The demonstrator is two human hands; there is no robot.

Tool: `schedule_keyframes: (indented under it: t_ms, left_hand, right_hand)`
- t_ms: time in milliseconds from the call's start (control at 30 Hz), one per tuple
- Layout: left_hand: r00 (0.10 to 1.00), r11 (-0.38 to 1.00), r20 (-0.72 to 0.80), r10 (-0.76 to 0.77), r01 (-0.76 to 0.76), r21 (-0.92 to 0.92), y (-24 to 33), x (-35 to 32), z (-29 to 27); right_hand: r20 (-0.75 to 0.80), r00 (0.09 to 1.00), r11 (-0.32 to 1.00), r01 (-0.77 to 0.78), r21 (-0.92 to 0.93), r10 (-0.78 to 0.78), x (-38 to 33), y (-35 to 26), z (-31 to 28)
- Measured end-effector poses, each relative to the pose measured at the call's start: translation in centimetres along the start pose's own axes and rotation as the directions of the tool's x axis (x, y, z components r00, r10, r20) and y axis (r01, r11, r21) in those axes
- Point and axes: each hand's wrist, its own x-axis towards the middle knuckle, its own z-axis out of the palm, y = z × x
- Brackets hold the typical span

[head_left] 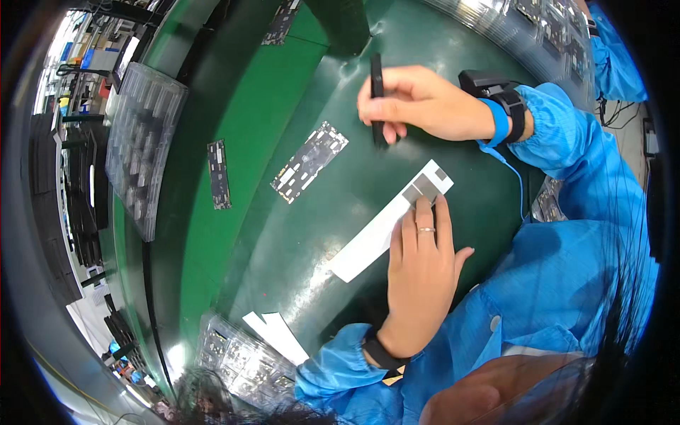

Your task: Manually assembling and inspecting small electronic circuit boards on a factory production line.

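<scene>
My right hand [425, 103] is closed round a black pen-shaped tool [377, 92], held upright above the dark green table. Its lower tip is near the table, but I cannot tell whether it touches. Lying flat on a white backing strip [368, 241], the fingertips of my left hand [423, 276] press near grey rectangular pads [423, 188] at the strip's upper end. To the left of both hands, a black printed circuit board [309, 161] rests on the table.
On a brighter green strip lie a narrow circuit board [219, 174] and another board [282, 21]. Clear plastic trays [145, 142] stand at left; a filled tray [244, 358] sits at lower left beside white paper strips [278, 334]. More trays [524, 35] are at upper right. A blue cord [511, 170] trails from my right wrist.
</scene>
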Motion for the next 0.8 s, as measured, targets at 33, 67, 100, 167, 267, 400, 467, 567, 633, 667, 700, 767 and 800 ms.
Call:
schedule_keyframes:
  t_ms: [33, 67, 100, 167, 267, 400, 467, 567, 633, 667, 700, 767, 800]
  left_hand:
    - [1.000, 1.000, 0.000, -0.005, 0.005, -0.001, -0.3, 0.0, 0.3]
    - [0.999, 0.999, -0.031, -0.033, 0.034, 0.028, -0.7, 0.4, 0.5]
    - [0.996, 0.996, -0.063, -0.059, 0.063, 0.058, -1.1, 0.9, 0.7]
    - [0.990, 0.989, -0.126, -0.062, 0.078, 0.127, -2.1, 1.6, 0.7]
    - [0.964, 0.988, -0.248, -0.099, 0.124, 0.088, -4.1, 2.8, -1.0]
    - [0.912, 0.968, -0.406, -0.054, 0.147, 0.202, -11.5, 5.7, -2.9]
    - [0.927, 0.974, -0.372, -0.049, 0.126, 0.187, -11.8, 5.9, -3.6]
    - [0.862, 0.935, -0.375, -0.343, 0.350, -0.049, -9.6, 5.7, -4.5]
    - [0.786, 0.871, -0.386, -0.483, 0.478, -0.117, -9.0, 5.7, -4.2]
    - [0.791, 0.873, -0.376, -0.482, 0.468, -0.134, -9.0, 5.6, -4.2]
    - [0.795, 0.874, -0.370, -0.481, 0.466, -0.137, -9.3, 5.4, -4.4]
    - [0.939, 0.988, -0.308, -0.155, 0.144, -0.057, -10.4, 4.9, -5.3]
    - [0.972, 0.999, -0.235, -0.022, 0.030, 0.033, -11.3, 4.7, -5.3]
  right_hand:
    - [0.048, 0.998, 0.999, -0.041, 0.017, 0.040, -0.3, 0.4, 0.2]
    - [0.071, 0.996, 0.999, -0.047, 0.018, 0.045, -0.4, 0.7, 0.5]
    - [0.094, 0.994, 0.999, -0.050, 0.020, 0.048, -0.4, 1.0, 0.7]
    - [0.076, 0.997, 0.999, -0.012, 0.046, 0.008, 0.3, 1.9, 0.7]
    - [-0.014, 0.999, 0.995, 0.050, 0.090, -0.049, 1.4, 3.3, -0.1]
    - [-0.115, 0.992, 0.996, 0.063, 0.061, -0.056, 1.1, 3.6, -0.8]
    - [-0.108, 0.992, 0.995, 0.071, 0.066, -0.063, 0.7, 3.1, -0.6]
    - [-0.093, 0.994, 0.995, 0.072, 0.066, -0.066, 1.1, 3.3, -0.5]
    - [-0.089, 0.993, 0.995, 0.078, 0.059, -0.072, 1.1, 3.3, -0.7]
    - [-0.073, 0.995, 0.996, 0.071, 0.055, -0.067, 1.0, 3.2, -0.8]
    - [-0.057, 0.996, 0.997, 0.066, 0.050, -0.063, 0.9, 3.1, -1.0]
    - [0.026, 0.999, 0.999, -0.028, 0.019, 0.028, 0.4, 2.0, -1.2]
    - [0.107, 0.987, 0.993, -0.116, -0.020, 0.118, 0.1, 1.8, -1.2]
